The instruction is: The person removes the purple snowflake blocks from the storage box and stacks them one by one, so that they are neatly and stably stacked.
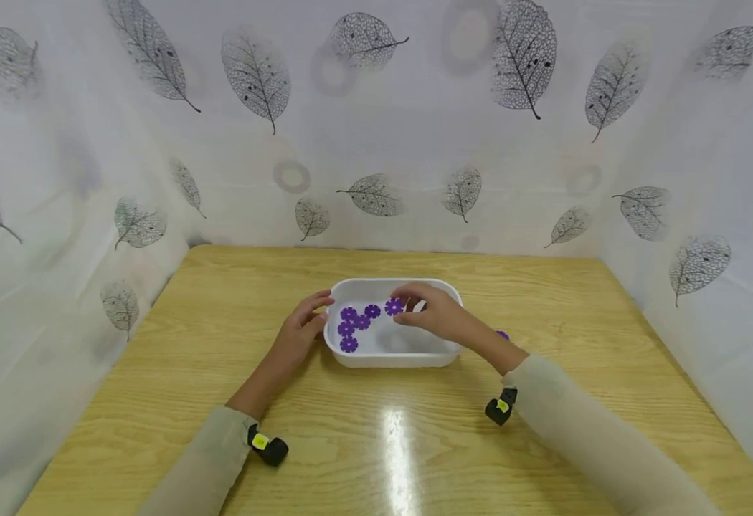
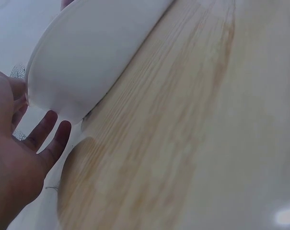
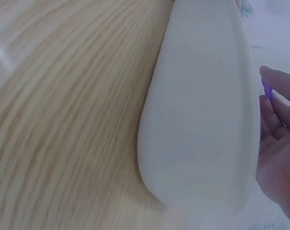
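A white oval-ended tub [image 1: 389, 360] stands on the table with several purple notched flower-shaped discs [image 1: 348, 329] clustered at its left end. My right hand [image 1: 437, 313] reaches over the tub and pinches one purple disc [image 1: 394, 307] between thumb and fingers. In the right wrist view, that same disc [image 3: 267, 89] shows edge-on at the fingertips, beside the rim. At the tub's left end, my left hand [image 1: 301, 327] rests its fingertips against the rim and outer wall. The left wrist view shows those fingers [image 2: 53, 143] loosely extended along the tub's end.
Another purple disc [image 1: 503, 335] lies on the wooden table [image 1: 376, 430] to the right of the tub, partly hidden by the right forearm. White curtains [image 1: 376, 129] printed with grey leaves enclose the table at the back and both sides.
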### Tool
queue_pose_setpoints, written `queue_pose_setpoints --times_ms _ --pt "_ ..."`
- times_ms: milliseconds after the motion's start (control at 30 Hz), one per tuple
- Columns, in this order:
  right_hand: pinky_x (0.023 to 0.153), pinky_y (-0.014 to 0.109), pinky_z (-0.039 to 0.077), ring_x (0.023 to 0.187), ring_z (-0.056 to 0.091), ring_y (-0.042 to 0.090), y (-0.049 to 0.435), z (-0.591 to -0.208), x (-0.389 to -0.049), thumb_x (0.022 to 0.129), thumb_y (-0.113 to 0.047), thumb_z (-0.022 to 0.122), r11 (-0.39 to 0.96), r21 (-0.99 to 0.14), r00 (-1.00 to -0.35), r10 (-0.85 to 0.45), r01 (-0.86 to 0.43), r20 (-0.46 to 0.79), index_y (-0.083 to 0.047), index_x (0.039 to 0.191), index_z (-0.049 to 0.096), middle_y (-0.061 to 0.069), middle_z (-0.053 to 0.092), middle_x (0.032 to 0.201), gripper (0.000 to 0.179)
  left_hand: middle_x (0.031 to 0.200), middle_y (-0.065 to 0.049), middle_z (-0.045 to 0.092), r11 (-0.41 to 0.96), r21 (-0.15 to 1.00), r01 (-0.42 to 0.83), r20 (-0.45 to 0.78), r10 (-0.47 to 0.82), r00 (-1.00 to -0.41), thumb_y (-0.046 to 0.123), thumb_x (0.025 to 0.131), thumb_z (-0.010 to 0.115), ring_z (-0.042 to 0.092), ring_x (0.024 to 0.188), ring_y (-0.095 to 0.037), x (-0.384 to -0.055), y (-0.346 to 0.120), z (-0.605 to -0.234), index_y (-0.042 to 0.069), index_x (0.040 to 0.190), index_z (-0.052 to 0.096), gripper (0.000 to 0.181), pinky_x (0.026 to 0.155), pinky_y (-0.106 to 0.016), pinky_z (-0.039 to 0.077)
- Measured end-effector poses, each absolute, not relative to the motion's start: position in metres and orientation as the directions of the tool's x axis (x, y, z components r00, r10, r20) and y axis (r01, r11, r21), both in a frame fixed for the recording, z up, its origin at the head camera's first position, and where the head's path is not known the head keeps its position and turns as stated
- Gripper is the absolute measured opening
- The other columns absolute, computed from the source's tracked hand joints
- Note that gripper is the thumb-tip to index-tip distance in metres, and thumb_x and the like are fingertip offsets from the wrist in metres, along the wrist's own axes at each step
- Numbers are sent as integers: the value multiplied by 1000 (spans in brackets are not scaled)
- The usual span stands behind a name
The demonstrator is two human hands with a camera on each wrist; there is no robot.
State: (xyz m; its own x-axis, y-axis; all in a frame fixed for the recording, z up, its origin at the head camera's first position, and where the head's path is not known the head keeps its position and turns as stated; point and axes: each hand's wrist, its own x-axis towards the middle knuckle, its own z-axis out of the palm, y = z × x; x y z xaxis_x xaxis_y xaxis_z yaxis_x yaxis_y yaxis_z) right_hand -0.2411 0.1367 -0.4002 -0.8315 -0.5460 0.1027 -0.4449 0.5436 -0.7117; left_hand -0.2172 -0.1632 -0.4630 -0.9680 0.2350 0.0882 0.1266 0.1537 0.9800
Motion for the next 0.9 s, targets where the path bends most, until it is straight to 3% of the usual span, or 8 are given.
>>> queue_pose_setpoints --times_ms 300,667,900 --pt "81 31 54 97 61 18 166 -397 -232 94 -23 73 546 -738 -869 -483 -397 110 -12 126 65 4 67 111 35 161 -1 37 148 979 140 104 230 -968 21 107 50 55 120 -33 -217 -163 -464 8 143 53 39 89 -20 53" --pt "84 31 54 100 60 21 197 -400 -223 93 -26 74 597 -749 -926 -373 -288 58 -10 128 63 6 66 111 40 159 1 40 189 972 139 99 205 -974 21 107 49 57 114 -25 -215 -162 -462 12 143 54 37 90 -19 51" --pt "85 30 54 103 59 22 214 -397 -218 95 -29 72 594 -752 -937 -337 -285 89 -9 132 61 9 65 114 44 159 2 40 193 971 141 101 204 -974 21 107 48 57 115 -28 -215 -162 -462 12 142 54 37 89 -19 50"
